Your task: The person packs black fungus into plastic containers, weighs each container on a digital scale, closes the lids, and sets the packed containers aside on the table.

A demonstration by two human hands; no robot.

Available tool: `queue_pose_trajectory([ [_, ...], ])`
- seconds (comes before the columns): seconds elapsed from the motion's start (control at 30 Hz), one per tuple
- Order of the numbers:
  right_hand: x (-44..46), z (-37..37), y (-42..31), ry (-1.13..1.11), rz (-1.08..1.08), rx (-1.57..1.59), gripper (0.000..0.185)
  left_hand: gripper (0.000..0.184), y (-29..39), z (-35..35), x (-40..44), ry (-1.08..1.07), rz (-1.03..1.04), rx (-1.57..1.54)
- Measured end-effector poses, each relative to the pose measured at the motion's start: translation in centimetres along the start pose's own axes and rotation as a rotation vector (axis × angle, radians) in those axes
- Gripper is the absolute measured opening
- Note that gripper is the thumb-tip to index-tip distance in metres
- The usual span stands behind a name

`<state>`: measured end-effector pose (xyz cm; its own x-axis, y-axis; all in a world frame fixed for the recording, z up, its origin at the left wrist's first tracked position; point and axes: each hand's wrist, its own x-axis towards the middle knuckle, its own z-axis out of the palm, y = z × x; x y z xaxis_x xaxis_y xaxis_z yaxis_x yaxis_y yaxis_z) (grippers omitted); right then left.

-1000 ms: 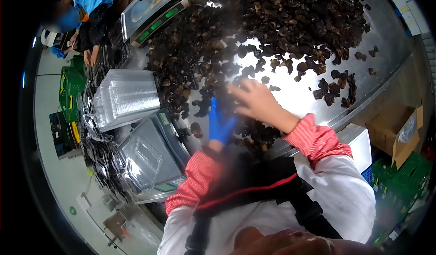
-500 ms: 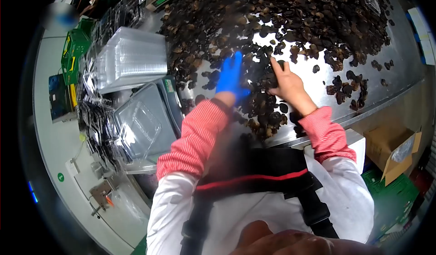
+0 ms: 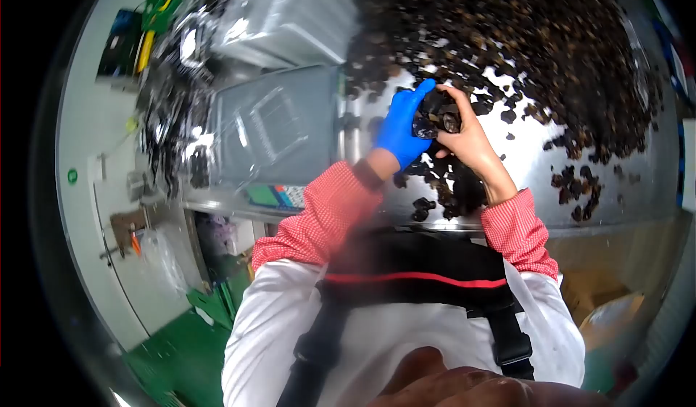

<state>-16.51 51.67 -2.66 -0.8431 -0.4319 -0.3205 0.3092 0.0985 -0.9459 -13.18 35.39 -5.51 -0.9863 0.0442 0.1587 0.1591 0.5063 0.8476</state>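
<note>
Dark brown, curled pieces that look like wood ear mushrooms (image 3: 522, 37) are strewn over a shiny metal table (image 3: 536, 142). My left hand (image 3: 403, 128), in a blue glove, is curved against the left side of a small clump of mushrooms (image 3: 429, 123). From the right, my bare right hand (image 3: 467, 135) closes round the same clump, thumb and forefinger bent about it. The fingertips of both hands nearly meet at the far side. More loose mushrooms (image 3: 458, 193) lie just below my hands.
To the left stands a grey lidded bin (image 3: 239, 139) with a clear plastic tray on it. Behind it is a stack of clear plastic trays (image 3: 290, 19). Crinkled clear packaging (image 3: 170, 117) lies further left. A cardboard box (image 3: 602, 291) sits below the table at right.
My hands, spread apart over the mushrooms before, have come together and closed round a clump. The view has shifted, so the grey bin and trays appear further right.
</note>
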Motion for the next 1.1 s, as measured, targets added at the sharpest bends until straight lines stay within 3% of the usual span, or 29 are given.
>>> queue_pose_trajectory([
  [0.17,2.8,8.3,-5.9,-0.185,-0.256,-0.093,0.077,0.089,1.0,-11.2,-1.7,0.216,0.101,0.070],
  [0.23,4.4,12.3,-7.4,-0.261,-0.277,-0.155,0.075,0.086,0.5,-15.4,-3.1,0.262,-0.028,0.109],
  [0.33,7.0,17.9,-7.7,-0.400,-0.323,-0.189,0.074,0.093,-2.8,-20.5,-5.5,0.288,-0.045,0.120],
  [0.37,7.4,19.2,-8.4,-0.481,-0.269,-0.251,0.075,0.093,-3.5,-21.7,-6.1,0.297,-0.062,0.181],
  [0.43,9.8,22.4,-5.9,-0.387,-0.630,-0.572,0.082,0.093,-4.6,-23.5,-7.5,0.312,-0.109,0.299],
  [0.53,10.2,24.1,-5.3,-0.451,-0.536,-0.777,0.090,0.091,-5.9,-24.9,-8.7,0.304,-0.099,0.404],
  [0.67,8.8,24.8,-6.8,-0.363,-0.529,-0.922,0.096,0.083,-5.0,-26.3,-9.7,0.216,-0.075,0.389],
  [0.8,7.3,23.0,-7.5,-0.239,-0.696,-0.725,0.071,0.067,-5.3,-27.2,-11.1,0.296,-0.141,0.264],
  [0.83,7.0,22.3,-7.9,-0.212,-0.627,-0.631,0.057,0.062,-4.9,-27.5,-11.7,0.352,-0.151,0.209],
  [0.97,8.1,17.1,-3.8,-0.048,-0.540,-0.543,0.040,0.043,-5.7,-28.9,-15.0,0.606,-0.272,-0.072],
  [1.0,7.5,16.1,-3.1,-0.027,-0.494,-0.674,0.038,0.035,-6.5,-29.3,-16.1,0.668,-0.251,-0.061],
  [1.1,7.4,12.8,3.5,-0.032,-0.457,-1.176,0.053,0.029,-4.0,-30.2,-18.3,0.771,-0.509,-0.324],
])
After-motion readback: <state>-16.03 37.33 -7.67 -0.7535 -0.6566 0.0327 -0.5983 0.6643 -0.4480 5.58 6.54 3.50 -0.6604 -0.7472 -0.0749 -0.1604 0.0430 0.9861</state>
